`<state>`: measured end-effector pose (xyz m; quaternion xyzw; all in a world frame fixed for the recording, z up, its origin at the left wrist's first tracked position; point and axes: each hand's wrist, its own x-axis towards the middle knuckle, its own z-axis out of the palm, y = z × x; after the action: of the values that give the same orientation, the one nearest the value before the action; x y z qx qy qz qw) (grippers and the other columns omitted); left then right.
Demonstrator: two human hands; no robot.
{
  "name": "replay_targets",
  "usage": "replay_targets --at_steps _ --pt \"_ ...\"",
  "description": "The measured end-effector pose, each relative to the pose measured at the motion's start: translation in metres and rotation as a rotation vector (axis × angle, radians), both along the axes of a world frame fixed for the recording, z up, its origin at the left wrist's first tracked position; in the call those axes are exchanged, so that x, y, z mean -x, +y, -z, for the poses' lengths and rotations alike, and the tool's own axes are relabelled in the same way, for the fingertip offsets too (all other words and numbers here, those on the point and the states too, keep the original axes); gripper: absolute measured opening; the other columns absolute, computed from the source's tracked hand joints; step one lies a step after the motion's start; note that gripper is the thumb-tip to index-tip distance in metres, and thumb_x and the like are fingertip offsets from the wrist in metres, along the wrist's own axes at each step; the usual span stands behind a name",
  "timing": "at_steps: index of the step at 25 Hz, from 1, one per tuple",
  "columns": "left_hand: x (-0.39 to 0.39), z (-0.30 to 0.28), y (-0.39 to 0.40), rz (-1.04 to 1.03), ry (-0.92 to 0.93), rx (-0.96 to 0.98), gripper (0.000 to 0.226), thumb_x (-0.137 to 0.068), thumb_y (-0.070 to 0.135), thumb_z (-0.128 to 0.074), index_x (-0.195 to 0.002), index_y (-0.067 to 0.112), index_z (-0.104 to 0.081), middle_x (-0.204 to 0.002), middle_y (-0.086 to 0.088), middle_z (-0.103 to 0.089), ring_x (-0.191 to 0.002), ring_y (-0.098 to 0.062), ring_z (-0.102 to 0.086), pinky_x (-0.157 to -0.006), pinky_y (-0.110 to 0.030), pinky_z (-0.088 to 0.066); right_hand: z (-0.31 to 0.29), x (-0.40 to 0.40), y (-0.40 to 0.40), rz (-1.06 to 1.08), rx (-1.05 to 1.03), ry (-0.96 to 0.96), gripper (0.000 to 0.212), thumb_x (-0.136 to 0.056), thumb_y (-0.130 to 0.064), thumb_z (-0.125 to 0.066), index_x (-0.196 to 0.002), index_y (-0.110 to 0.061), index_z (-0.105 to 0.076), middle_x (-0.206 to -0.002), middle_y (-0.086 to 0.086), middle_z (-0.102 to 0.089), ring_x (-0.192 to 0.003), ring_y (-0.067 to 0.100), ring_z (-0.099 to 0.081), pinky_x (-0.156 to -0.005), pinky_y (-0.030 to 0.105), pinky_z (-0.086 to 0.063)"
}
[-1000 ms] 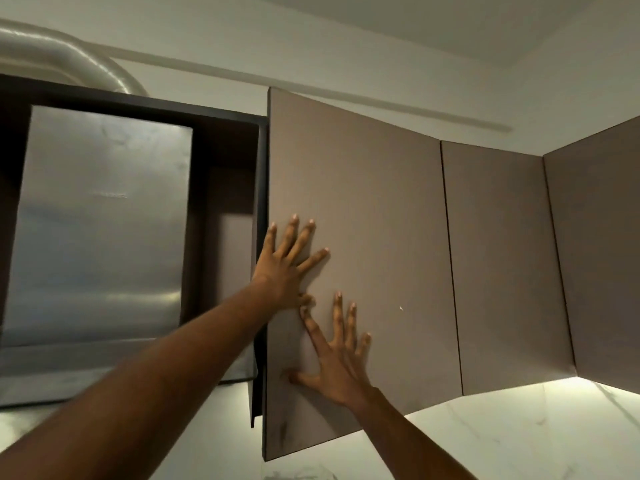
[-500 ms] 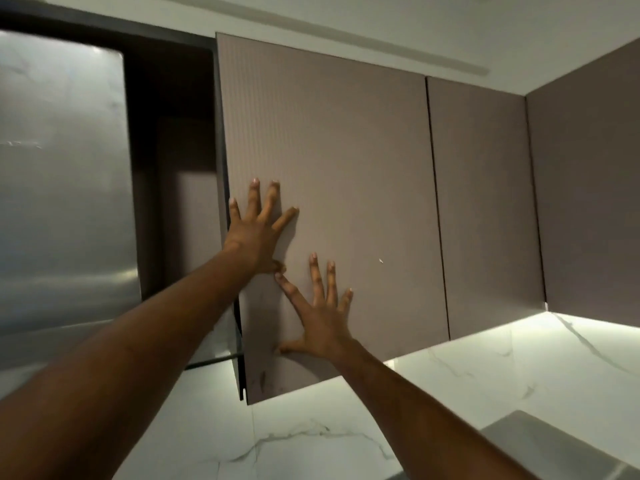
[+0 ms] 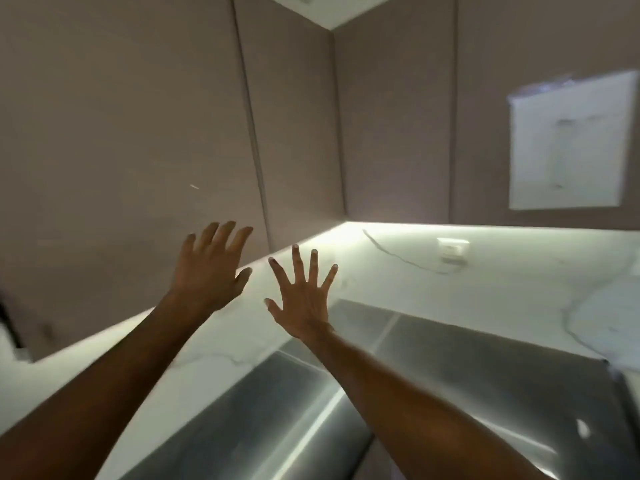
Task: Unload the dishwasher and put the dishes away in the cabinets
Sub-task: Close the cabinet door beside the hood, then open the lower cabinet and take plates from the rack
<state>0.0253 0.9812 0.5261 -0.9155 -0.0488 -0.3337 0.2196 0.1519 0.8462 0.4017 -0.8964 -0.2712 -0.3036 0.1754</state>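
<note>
1. The left hand (image 3: 207, 271) was raised before the brown cabinet door (image 3: 121, 150), fingers straight and close together; contact could not be told.
2. The right hand (image 3: 303, 299) was raised beside it, fingers (image 3: 296, 261) spread, holding nothing.
3. No dishes showed.

- Single head view, worn at eye height, tilted up and forward at the wall cabinets (image 3: 131, 126); no second view to share with
- Close in: both forearms reach from the bottom edge, left hand (image 3: 211, 268) and right hand (image 3: 303, 299) mid-frame
- Wide-angle, lines bent; motion-blurred; lit marble backsplash (image 3: 502, 289) and steel surface (image 3: 294, 420) below
</note>
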Motion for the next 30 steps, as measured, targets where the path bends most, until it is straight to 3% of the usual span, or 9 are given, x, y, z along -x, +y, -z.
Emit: replay_targets --at_steps 4,10,14,18,23,26,28,30 --pt "-0.018 0.159 -0.068 0.203 0.075 -0.005 0.094 -0.085 0.082 -0.037 -0.163 0.031 -0.022 -0.17 -0.006 -0.022 -0.155 -0.035 -0.024 -0.116 -0.067 -0.017 0.128 0.006 -0.189 0.19 0.092 0.081 0.082 -0.089 -0.084 -0.042 -0.161 -0.051 -0.021 -0.175 0.01 0.009 -0.158 0.048 0.012 -0.115 0.08 0.001" --pt "-0.031 0.327 -0.238 0.377 0.493 0.131 0.103 -0.076 0.091 -0.034 -0.163 0.037 -0.019 -0.173 -0.001 -0.003 -0.159 -0.035 -0.006 -0.112 -0.078 -0.016 0.283 0.093 -0.414 0.494 0.139 0.412 0.084 -0.084 -0.087 -0.045 -0.158 -0.051 -0.029 -0.176 0.008 -0.005 -0.16 0.044 0.001 -0.116 0.077 -0.008" --pt "-0.006 0.428 -0.349 0.47 0.76 0.237 0.106 -0.076 0.095 -0.035 -0.163 0.04 -0.011 -0.173 -0.002 0.001 -0.158 -0.04 -0.002 -0.108 -0.082 -0.02 0.365 0.17 -0.51 0.664 0.177 0.603 0.085 -0.087 -0.087 -0.037 -0.162 -0.051 -0.017 -0.176 0.007 0.008 -0.159 0.045 0.012 -0.12 0.076 -0.003" --pt "0.005 0.486 -0.39 0.471 0.873 0.271 0.106 -0.077 0.097 -0.029 -0.163 0.041 -0.001 -0.173 -0.001 0.009 -0.157 -0.042 0.001 -0.108 -0.083 -0.02 0.408 0.2 -0.546 0.692 0.205 0.731 0.088 -0.089 -0.088 -0.034 -0.164 -0.048 -0.008 -0.175 0.007 0.015 -0.159 0.043 0.015 -0.121 0.074 0.0" --pt "-0.053 0.536 -0.387 0.494 0.977 0.37 0.105 -0.08 0.095 -0.03 -0.162 0.04 0.005 -0.172 0.0 0.012 -0.158 -0.038 0.006 -0.115 -0.077 -0.015 0.456 0.185 -0.527 0.698 0.158 0.818 0.087 -0.091 -0.087 -0.031 -0.164 -0.046 -0.009 -0.175 0.007 0.013 -0.16 0.041 0.013 -0.124 0.071 -0.002" --pt "-0.1 0.593 -0.389 0.457 1.06 0.723 0.095 -0.087 0.087 -0.037 -0.162 0.043 0.003 -0.173 0.002 0.006 -0.159 -0.029 0.003 -0.122 -0.063 -0.01 0.503 0.15 -0.494 0.677 0.062 0.9 0.081 -0.093 -0.082 -0.034 -0.163 -0.044 -0.02 -0.176 0.006 0.004 -0.161 0.039 0.004 -0.127 0.065 -0.004" --pt "-0.131 0.635 -0.381 0.391 1.082 1.085 0.092 -0.09 0.083 -0.032 -0.164 0.035 -0.005 -0.173 -0.002 -0.004 -0.159 -0.025 -0.004 -0.127 -0.05 -0.009 0.544 0.106 -0.469 0.622 -0.062 0.947 0.074 -0.096 -0.073 -0.044 -0.158 -0.033 -0.039 -0.173 0.009 -0.017 -0.158 0.037 -0.019 -0.126 0.062 -0.02" --pt "-0.155 0.662 -0.367 0.312 1.056 1.259 0.087 -0.097 0.074 -0.031 -0.165 0.025 -0.01 -0.172 -0.006 -0.012 -0.158 -0.024 -0.011 -0.128 -0.044 -0.012 0.57 0.049 -0.439 0.609 -0.291 1.031 0.064 -0.099 -0.058 -0.058 -0.149 -0.018 -0.052 -0.162 0.016 -0.039 -0.147 0.037 -0.041 -0.119 0.054 -0.037"
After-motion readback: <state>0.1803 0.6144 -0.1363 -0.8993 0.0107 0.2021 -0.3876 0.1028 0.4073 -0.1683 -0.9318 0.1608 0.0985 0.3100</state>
